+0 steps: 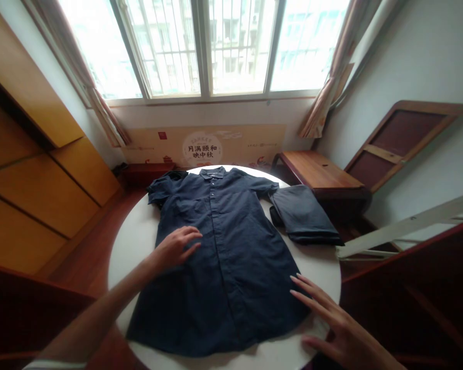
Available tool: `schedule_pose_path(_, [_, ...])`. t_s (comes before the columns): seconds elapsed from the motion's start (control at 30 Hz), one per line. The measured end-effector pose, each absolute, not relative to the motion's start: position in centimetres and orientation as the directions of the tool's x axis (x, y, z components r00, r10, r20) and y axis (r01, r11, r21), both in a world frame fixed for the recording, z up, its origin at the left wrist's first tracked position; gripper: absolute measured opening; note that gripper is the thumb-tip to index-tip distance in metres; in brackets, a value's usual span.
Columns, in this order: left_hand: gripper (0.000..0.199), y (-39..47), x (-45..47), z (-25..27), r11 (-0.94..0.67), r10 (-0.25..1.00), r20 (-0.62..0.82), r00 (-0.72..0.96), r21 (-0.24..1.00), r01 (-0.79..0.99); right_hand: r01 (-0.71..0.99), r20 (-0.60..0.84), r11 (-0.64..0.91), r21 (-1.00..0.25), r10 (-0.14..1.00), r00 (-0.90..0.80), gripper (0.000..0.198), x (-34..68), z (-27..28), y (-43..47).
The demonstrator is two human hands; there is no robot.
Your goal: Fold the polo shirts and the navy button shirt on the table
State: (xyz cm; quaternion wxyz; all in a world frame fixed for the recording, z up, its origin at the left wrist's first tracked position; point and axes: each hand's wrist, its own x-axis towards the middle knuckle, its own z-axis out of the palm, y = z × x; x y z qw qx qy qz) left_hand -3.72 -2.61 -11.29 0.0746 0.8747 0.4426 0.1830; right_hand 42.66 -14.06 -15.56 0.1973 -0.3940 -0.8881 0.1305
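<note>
A dark navy short-sleeved shirt (pixel 216 267) lies spread face up on a round white table (pixel 127 246), collar toward the window and hem toward me. Its front placket is closed down the middle. My left hand (pixel 177 249) is over the left side of the shirt front, fingers apart and holding nothing; whether it touches the cloth I cannot tell. By the right edge near the hem is my right hand (pixel 327 313), fingers spread, its fingertips at the shirt's border and nothing in its grasp.
Folded dark clothing (pixel 306 216) lies at the table's right edge, beside the right sleeve. Another dark cloth (pixel 173 176) shows behind the left sleeve. A wooden cabinet (pixel 320 169) stands behind on the right. Orange-brown cupboards (pixel 27 200) line the left, and a barred window (pixel 204 46) is ahead.
</note>
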Motion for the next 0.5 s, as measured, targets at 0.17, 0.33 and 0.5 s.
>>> schedule_pose_path(0.17, [0.054,-14.0,-6.3,-10.0,-0.644,0.755,0.131,0.642,0.327,0.691,0.577,0.411,0.705,-0.413,0.709,-0.573,0.062,43.0,-16.2,-14.8])
schedule_pose_path(0.33, [0.052,-20.1,-9.9,-13.1,-0.595,0.795,0.264,0.546,0.161,0.788,0.533,0.515,0.749,-0.394,0.660,-0.547,0.063,42.3,-16.5,-13.7])
schedule_pose_path(0.5, [0.047,-22.6,-12.2,-15.6,-0.583,0.775,0.367,0.515,0.099,0.806,0.571,0.552,0.699,-0.432,0.705,-0.445,0.059,41.2,-15.8,-12.7])
